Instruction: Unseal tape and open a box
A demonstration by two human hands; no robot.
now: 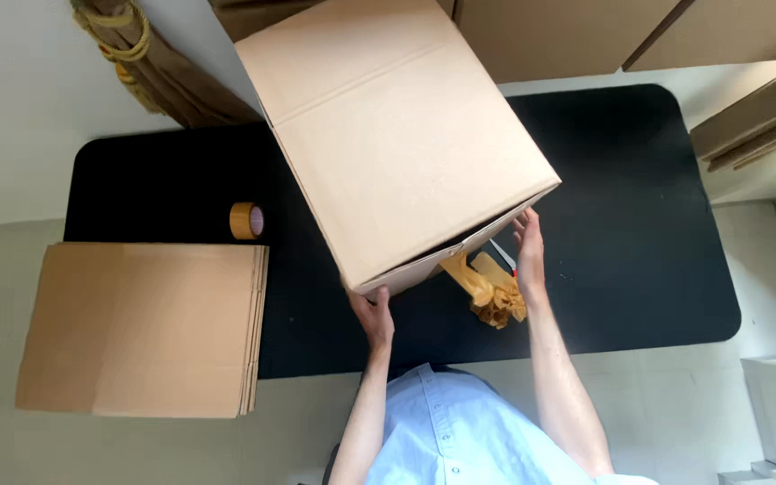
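A large brown cardboard box is tilted over the black table, its near edge lifted. My left hand grips the box's near left corner from below. My right hand touches the near right corner with fingers spread along the flap edge. Under the raised edge lies a crumpled wad of tan tape, close to my right wrist. A thin white-and-red object lies beside it, partly hidden by the box.
A roll of tan tape stands on the table left of the box. A stack of flattened cardboard overhangs the table's left front. More flat cardboard leans at the back and right. Paper bags with rope handles lie back left.
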